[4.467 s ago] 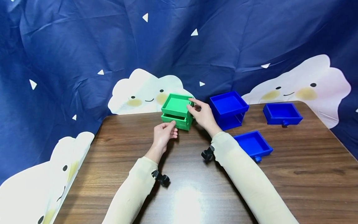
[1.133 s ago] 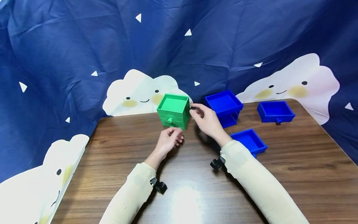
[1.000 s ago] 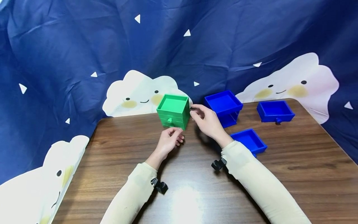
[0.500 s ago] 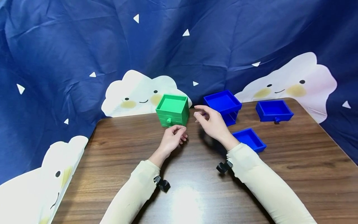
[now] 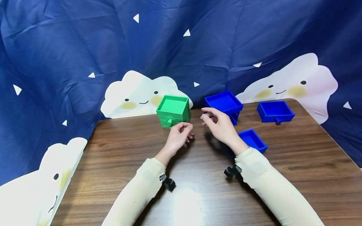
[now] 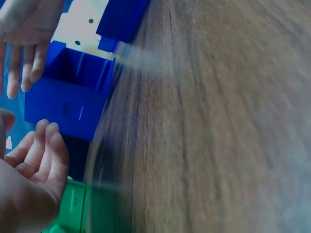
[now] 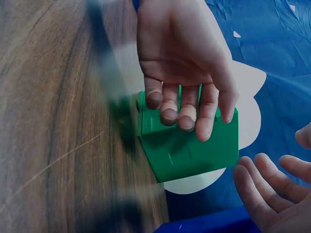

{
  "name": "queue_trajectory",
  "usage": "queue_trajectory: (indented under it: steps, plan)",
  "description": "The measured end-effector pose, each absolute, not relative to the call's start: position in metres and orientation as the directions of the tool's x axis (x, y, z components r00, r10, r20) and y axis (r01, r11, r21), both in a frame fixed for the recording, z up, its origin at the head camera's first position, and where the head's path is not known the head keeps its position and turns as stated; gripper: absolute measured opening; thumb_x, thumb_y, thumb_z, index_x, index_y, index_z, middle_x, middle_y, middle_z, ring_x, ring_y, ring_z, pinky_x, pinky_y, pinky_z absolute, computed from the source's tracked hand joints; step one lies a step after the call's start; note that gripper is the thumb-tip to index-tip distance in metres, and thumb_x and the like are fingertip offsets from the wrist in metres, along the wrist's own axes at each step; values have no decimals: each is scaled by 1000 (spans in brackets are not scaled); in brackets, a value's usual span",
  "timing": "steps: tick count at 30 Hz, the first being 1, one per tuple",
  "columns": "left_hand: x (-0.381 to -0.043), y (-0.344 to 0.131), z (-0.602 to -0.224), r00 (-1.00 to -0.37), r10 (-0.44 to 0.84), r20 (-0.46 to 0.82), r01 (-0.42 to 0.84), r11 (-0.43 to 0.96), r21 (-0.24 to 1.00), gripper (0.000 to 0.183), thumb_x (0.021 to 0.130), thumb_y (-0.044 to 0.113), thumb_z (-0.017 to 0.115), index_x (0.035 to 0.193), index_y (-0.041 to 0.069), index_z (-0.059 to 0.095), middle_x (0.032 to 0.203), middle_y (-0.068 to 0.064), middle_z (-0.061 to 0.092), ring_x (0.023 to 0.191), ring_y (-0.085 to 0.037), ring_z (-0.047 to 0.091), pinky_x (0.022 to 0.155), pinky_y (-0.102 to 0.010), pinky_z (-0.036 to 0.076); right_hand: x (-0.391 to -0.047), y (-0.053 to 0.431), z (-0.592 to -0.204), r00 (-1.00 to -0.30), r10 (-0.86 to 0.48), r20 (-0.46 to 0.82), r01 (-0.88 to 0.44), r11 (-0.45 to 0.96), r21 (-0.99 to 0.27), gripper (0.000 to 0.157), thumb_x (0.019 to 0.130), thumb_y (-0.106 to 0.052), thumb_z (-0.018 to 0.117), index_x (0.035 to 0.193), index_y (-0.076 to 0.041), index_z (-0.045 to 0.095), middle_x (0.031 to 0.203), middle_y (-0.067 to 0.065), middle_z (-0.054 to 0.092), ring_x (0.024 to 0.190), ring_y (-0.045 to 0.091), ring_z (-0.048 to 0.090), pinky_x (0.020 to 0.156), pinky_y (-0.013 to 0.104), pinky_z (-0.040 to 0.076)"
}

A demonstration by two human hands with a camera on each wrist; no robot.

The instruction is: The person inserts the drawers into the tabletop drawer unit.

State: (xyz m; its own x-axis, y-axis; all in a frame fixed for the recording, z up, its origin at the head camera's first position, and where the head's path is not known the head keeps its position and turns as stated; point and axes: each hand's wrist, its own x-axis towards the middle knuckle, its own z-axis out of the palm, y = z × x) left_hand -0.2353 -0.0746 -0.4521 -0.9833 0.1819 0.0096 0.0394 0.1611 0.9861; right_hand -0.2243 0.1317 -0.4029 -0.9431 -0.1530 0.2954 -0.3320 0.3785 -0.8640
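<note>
In the head view a small green drawer cabinet [image 5: 173, 110] stands at the back of the table, its drawer fronts flush and a knob [image 5: 169, 122] showing. My left hand [image 5: 177, 138] hovers just before its right front corner, fingers loosely bent around nothing. Farther right, my right hand [image 5: 222, 127] hangs relaxed and holds nothing, partly covering the blue cabinet frame [image 5: 224, 102], whose front is an open bay. The left wrist view shows the blue frame [image 6: 63, 104] beyond both hands. In the right wrist view the green cabinet [image 7: 194, 153] lies behind my left hand [image 7: 182, 53].
Two blue drawers lie apart from their frame: one drawer [image 5: 276, 112] at the back right, another drawer [image 5: 253, 140] nearer, partly hidden by the right forearm. A blue cloth backdrop [image 5: 158, 40] hangs behind the wooden table [image 5: 127, 157].
The green drawer that stuck out 4.5 seconds ago is now pushed in. Both hands have left the green cabinet and drifted to the right, the right hand passing in front of the blue frame.
</note>
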Motion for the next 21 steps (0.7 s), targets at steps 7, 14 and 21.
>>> queue_trajectory:
  steps: [7,14,21]
  plan:
    - [-239,-67,-450,-985,163,62,82,119,990,32,106,16,64,124,-10,69,89,-25,74,74,-35,71,59,-32,59,-218,142,-401,-950,-145,275,-310,386,-869,39,111,-19,60,147,-2,63,116,20,77,96,39,79,71,24,60]
    - [-245,-59,-452,-978,193,80,101,103,990,36,107,17,64,128,-12,67,100,-37,71,82,-47,70,59,-31,58,-213,152,-403,-953,-138,268,-301,387,-871,41,112,-21,59,148,-1,62,119,26,76,94,37,79,75,24,63]
    - [-250,-52,-453,-976,189,104,123,91,988,29,104,13,67,124,-8,69,89,-19,73,72,-22,69,60,-31,58,-208,160,-404,-949,-150,277,-314,386,-868,40,113,-19,58,148,0,61,121,26,75,96,37,79,80,32,67]
